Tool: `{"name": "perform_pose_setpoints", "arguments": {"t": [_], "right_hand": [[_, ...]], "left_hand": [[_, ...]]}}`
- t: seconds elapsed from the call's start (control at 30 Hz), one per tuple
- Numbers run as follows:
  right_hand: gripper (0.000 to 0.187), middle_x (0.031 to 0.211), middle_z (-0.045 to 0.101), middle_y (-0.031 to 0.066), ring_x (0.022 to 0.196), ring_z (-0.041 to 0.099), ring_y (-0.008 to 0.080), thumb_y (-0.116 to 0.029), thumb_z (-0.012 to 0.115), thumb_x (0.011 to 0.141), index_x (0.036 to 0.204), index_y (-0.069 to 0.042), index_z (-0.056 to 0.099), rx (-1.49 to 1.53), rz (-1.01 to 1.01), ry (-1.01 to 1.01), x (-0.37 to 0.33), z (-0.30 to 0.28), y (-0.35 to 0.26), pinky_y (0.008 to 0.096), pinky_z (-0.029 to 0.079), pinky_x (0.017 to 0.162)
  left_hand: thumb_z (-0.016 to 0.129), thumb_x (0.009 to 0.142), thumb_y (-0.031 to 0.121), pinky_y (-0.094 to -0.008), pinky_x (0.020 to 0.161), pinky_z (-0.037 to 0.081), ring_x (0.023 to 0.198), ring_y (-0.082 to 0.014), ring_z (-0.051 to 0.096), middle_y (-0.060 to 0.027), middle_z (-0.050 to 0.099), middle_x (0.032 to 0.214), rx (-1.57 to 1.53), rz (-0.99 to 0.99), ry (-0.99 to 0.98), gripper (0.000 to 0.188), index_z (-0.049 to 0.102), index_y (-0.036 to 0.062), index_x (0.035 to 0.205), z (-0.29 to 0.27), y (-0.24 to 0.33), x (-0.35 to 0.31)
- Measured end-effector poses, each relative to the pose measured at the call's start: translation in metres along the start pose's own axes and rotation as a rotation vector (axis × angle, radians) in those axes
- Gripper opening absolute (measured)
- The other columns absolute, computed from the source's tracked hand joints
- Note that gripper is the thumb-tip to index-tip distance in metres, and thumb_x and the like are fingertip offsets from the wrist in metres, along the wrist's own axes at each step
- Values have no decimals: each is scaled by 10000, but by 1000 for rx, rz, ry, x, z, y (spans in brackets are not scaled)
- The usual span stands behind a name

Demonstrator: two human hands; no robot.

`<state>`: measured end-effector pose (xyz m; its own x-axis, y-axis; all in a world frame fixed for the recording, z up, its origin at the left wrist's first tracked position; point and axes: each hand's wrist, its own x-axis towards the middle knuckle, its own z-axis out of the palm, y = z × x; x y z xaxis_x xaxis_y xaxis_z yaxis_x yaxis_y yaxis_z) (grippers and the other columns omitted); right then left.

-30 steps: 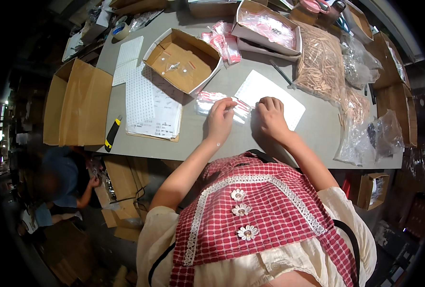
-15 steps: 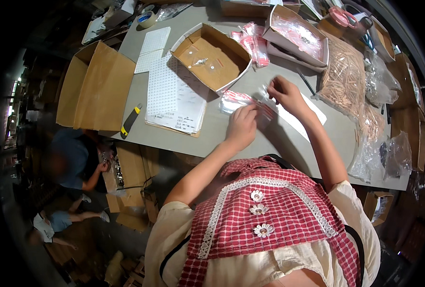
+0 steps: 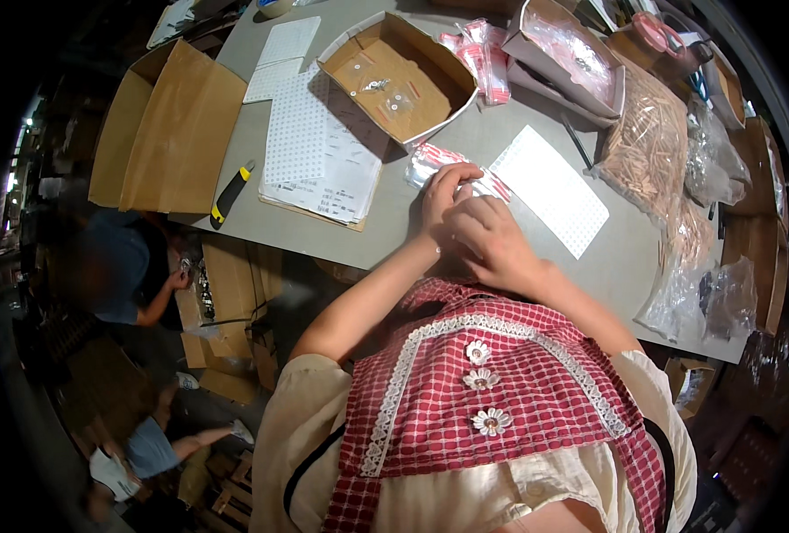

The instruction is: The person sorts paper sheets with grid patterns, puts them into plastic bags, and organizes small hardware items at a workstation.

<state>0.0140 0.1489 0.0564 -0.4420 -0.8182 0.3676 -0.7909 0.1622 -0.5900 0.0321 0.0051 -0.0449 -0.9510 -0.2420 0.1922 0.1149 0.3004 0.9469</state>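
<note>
My left hand (image 3: pixel 441 206) rests at the near edge of a stack of small clear resealable bags with red stripes (image 3: pixel 439 162), its fingers curled inward. Against it, from the right, comes my right hand (image 3: pixel 494 238), fingers bent and close together. The two hands meet and overlap, so whatever lies between their fingertips is hidden. Just right of the bags lies a white sheet of small printed labels (image 3: pixel 556 191). Beyond the bags stands an open cardboard box (image 3: pixel 439 75) with a few small clear bags of metal parts inside.
Papers on a clipboard (image 3: pixel 323 197) and a yellow-black utility knife (image 3: pixel 232 195) lie left, beside a large carton (image 3: pixel 181 133). At right are a pen (image 3: pixel 577 142), a bag of wooden dowels (image 3: pixel 645 133) and a box of bags (image 3: pixel 567 67). Two other people are at lower left.
My right hand has moved left and nearer me, off the label sheet, to meet my left hand. The label sheet is now uncovered. The view has shifted slightly.
</note>
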Motion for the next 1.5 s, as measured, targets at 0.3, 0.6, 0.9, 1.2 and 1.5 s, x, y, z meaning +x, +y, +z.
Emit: {"name": "perform_pose_setpoints", "arguments": {"t": [0.3, 0.6, 0.9, 1.2, 1.5], "right_hand": [[358, 1035, 547, 136, 1019, 530, 339, -119, 719, 713, 1040, -37, 600, -120, -71, -61, -4, 3, -10, 425, 408, 888], [460, 1186, 584, 184, 1177, 528, 369, -52, 670, 693, 1139, 1, 569, -180, 131, -68, -43, -13, 32, 466, 420, 1014], [348, 1294, 593, 165, 1237, 551, 333, -76, 649, 815, 1154, -15, 592, -9, 302, -148, -111, -50, 51, 469, 391, 1107], [230, 1361, 530, 156, 1343, 386, 430, -142, 687, 817, 1018, -41, 639, -369, 371, 91, -89, -13, 75, 555, 308, 1104], [219, 1208, 571, 93, 1275, 418, 404, -137, 760, 748, 943, -101, 667, -309, 569, 84, -85, -32, 77, 537, 316, 1062]], "left_hand": [[496, 980, 37, -322, 937, 476, 1059, -154, 593, -61, 614, 1184, -163, -129, -2, 247, 631, 22, 1187, 4, -1, 7], [530, 939, 13, -317, 944, 484, 1096, -193, 610, -84, 641, 1186, -170, -87, 91, 246, 670, 20, 1141, 5, 2, 2], [610, 875, 21, -410, 997, 451, 1167, -314, 569, -108, 611, 1276, 432, 393, -162, 281, 748, 126, 1096, -4, 22, -16], [610, 778, -1, -434, 1044, 391, 1244, -311, 526, -97, 582, 1345, 526, 525, -317, 423, 759, 192, 1124, -2, 28, -19], [589, 744, -37, -450, 1039, 397, 1239, -322, 530, -117, 579, 1338, 543, 517, -285, 476, 728, 144, 1162, -1, 25, -21]]}}
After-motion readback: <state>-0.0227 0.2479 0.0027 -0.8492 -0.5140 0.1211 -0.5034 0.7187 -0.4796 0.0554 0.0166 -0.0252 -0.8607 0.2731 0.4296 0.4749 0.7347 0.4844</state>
